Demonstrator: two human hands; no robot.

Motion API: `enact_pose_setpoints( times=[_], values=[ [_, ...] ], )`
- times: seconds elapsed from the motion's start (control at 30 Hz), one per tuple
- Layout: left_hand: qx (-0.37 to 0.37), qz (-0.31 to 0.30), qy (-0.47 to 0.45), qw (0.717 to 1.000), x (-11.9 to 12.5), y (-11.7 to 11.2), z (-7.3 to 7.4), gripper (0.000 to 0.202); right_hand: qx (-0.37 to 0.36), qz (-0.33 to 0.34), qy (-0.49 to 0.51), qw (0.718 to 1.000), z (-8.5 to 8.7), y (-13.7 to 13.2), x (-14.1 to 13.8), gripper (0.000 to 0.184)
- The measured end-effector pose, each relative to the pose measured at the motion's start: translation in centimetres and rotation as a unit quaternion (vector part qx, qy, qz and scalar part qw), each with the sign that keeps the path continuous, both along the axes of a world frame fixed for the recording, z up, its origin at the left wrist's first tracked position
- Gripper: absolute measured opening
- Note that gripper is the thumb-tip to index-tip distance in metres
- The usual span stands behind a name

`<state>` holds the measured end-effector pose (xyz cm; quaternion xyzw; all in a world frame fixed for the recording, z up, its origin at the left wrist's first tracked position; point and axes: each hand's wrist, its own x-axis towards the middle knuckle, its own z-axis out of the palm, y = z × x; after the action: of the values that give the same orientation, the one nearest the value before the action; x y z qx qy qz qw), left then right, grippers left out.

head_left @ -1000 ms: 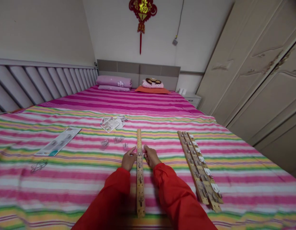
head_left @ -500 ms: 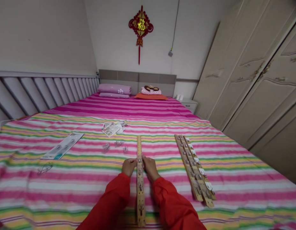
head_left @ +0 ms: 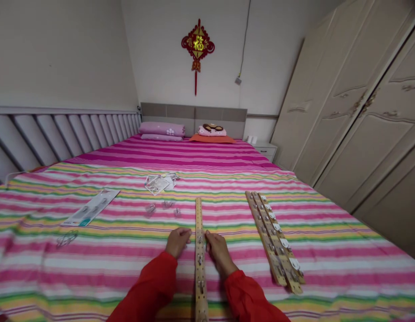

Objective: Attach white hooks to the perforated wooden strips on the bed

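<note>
A narrow wooden strip with rows of small holes lies lengthwise in front of me on the striped bedsheet. Several metal hooks sit along its nearer part. Just left of the strip is my left hand, its fingers half curled with a small gap to the wood. My right hand is by the strip's right edge, fingertips very close to it, thumb and forefinger apart. Neither hand shows anything held. To the left beyond the strip are 3 clear adhesive hooks.
More wooden strips with hooks lie side by side at right, some bearing white pieces. A hook package and a small wire bundle lie at left. Loose cards or wrappers lie further back. Wardrobe and bed rail flank the bed.
Both hands have come off the sides of the wooden strip, the left one further out. The whole view has tilted up slightly, so things on the bed appear lower.
</note>
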<state>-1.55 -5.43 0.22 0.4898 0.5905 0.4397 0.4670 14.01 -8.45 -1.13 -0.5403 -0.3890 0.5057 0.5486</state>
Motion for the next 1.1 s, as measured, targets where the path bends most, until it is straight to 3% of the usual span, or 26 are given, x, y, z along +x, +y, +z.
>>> enact_pose_setpoints(
  times=[0.13, 0.2, 0.33, 0.6, 0.8, 0.97, 1.1],
  values=[
    [0.051, 0.167, 0.109, 0.978, -2.0, 3.0, 1.0, 0.023, -0.014, -0.003, 0.042, 0.999, -0.2, 0.2, 0.0, 0.044],
    [0.054, 0.205, 0.161, 0.964, -2.7, 4.2, 1.0, 0.026, -0.015, -0.005, 0.05, 0.999, -0.3, 0.2, 0.0, 0.045],
    [0.036, 0.192, 0.195, 0.961, -3.0, 5.7, 0.5, 0.03, -0.015, -0.003, 0.064, 0.998, -0.1, 0.1, 0.1, 0.044],
    [0.022, 0.199, 0.143, 0.969, -2.9, 6.2, 0.6, 0.017, -0.02, -0.003, 0.078, 0.997, 0.0, 0.0, 0.1, 0.042],
    [0.064, 0.141, 0.063, 0.986, -2.5, 4.8, 2.0, 0.021, -0.032, 0.007, 0.112, 0.993, 0.1, 0.0, 0.3, 0.038],
    [0.136, 0.011, -0.012, 0.991, -2.2, 2.7, 4.0, 0.03, -0.028, 0.023, 0.198, 0.98, 1.1, 0.0, 1.1, 0.035],
    [0.148, -0.085, -0.003, 0.985, -1.7, 1.4, 6.0, 0.026, 0.017, -0.004, 0.177, 0.984, 2.4, 0.1, 1.2, 0.031]
  ],
)
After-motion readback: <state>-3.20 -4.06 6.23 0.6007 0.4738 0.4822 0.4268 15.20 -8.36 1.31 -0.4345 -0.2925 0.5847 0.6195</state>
